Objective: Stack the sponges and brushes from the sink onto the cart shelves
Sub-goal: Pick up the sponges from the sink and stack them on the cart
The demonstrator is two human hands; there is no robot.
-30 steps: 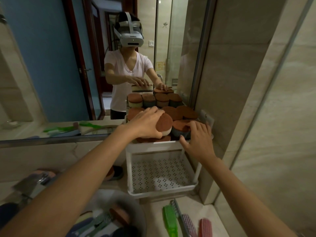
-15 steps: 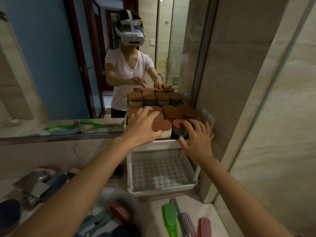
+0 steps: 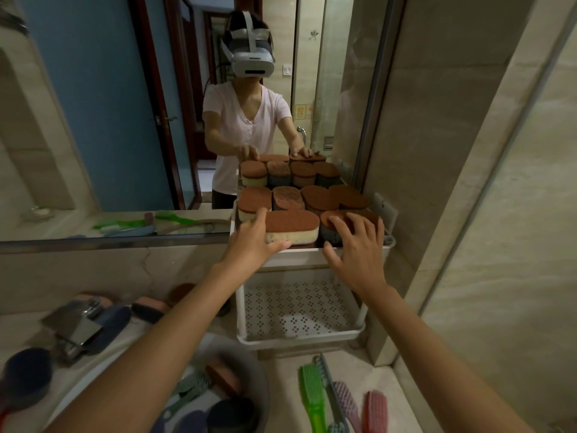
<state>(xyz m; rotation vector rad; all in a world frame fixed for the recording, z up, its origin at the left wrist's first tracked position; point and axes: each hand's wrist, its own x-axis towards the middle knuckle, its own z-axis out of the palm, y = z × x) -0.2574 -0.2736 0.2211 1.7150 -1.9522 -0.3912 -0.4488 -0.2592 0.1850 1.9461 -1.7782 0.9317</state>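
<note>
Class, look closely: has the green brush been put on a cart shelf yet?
No, the green brush lies on the counter in front of the cart, not on either shelf.

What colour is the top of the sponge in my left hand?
The sponge top is reddish-brown; head view.

Rust-topped sponges (image 3: 292, 221) lie flat, packing the top shelf (image 3: 307, 258) of the white cart (image 3: 299, 337); brushes (image 3: 312, 398) lie in the sink (image 3: 261, 375) and on the surface (image 3: 282, 382).

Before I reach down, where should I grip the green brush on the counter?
I'd pinch the green brush across its narrow long sides near the middle, coming from above: it lies flat, lengthwise toward you, with a teal brush close along its right.
</note>
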